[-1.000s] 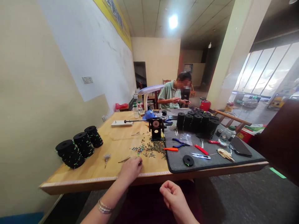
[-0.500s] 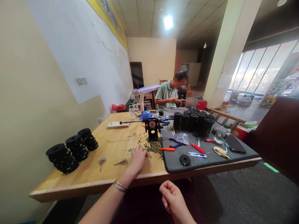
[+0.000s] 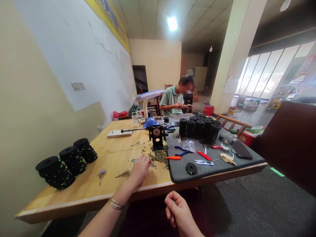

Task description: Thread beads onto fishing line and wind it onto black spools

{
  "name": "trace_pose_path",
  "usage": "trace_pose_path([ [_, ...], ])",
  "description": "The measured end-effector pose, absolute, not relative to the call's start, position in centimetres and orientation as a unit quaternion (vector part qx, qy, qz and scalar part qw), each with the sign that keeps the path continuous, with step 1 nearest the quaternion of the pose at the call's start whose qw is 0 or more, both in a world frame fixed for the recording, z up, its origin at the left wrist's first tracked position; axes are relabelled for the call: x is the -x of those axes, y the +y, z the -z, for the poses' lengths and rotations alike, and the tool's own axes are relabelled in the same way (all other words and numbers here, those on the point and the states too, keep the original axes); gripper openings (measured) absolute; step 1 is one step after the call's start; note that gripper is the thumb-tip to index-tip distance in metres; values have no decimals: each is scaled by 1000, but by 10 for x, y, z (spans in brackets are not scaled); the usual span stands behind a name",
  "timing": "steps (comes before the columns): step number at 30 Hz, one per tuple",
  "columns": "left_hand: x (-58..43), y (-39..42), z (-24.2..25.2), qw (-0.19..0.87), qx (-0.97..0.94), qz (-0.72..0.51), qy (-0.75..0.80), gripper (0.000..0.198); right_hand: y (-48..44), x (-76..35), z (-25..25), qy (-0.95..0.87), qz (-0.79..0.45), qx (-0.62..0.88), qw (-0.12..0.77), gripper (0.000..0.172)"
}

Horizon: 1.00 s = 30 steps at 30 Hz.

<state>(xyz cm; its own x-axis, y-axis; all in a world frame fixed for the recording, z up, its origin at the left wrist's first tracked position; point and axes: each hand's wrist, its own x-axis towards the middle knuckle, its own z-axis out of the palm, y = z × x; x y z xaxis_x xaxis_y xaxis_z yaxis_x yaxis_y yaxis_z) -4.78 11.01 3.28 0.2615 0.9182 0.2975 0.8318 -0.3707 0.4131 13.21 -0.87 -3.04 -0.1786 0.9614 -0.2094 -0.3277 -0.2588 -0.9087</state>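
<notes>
My left hand (image 3: 140,168) rests on the wooden table at the near left edge of a pile of small dark and brass-coloured pieces (image 3: 160,155). Its fingers are bent down and together; their tips and anything between them are hidden. Below the table's front edge, my right hand (image 3: 179,208) is closed, thumb against curled fingers, with its contents too small or hidden to make out. Just beyond the pile stands a black hand-cranked device with a dial (image 3: 157,136). An orange-handled tool (image 3: 173,158) lies to the right of the pile.
Black spools with green bits (image 3: 70,161) stand at left, more black spools (image 3: 197,126) at back right. On the grey mat (image 3: 181,176) lie blue-handled pliers (image 3: 183,150), thread snips (image 3: 204,162) and a black disc (image 3: 191,168). A lamp (image 3: 149,95) and another person (image 3: 170,98) are beyond.
The whole view has shifted slightly, so the table and objects appear further left. My left hand stays by the pile and my right hand remains closed in nearly the same place.
</notes>
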Motion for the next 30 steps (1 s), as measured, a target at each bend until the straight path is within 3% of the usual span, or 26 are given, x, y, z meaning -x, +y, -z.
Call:
trace_pose_path([
  [4, 40, 59, -22, 165, -754, -330, 543, 19, -13, -131, 24, -407, -662, 397, 489, 47],
  [7, 29, 14, 0, 459, -575, -464, 493, 13, -19, -128, 17, -433, -654, 402, 472, 44],
  [11, 19, -20, 22, 620, -373, -511, 464, 25, -25, -122, 15, -473, -642, 412, 440, 38],
  [22, 20, -23, 27, 674, -275, -529, 436, 38, -24, -118, 22, -460, -660, 422, 419, 28],
  [30, 18, -20, 24, 677, -281, -526, 432, 29, -24, -121, 15, -425, -668, 430, 435, 28],
])
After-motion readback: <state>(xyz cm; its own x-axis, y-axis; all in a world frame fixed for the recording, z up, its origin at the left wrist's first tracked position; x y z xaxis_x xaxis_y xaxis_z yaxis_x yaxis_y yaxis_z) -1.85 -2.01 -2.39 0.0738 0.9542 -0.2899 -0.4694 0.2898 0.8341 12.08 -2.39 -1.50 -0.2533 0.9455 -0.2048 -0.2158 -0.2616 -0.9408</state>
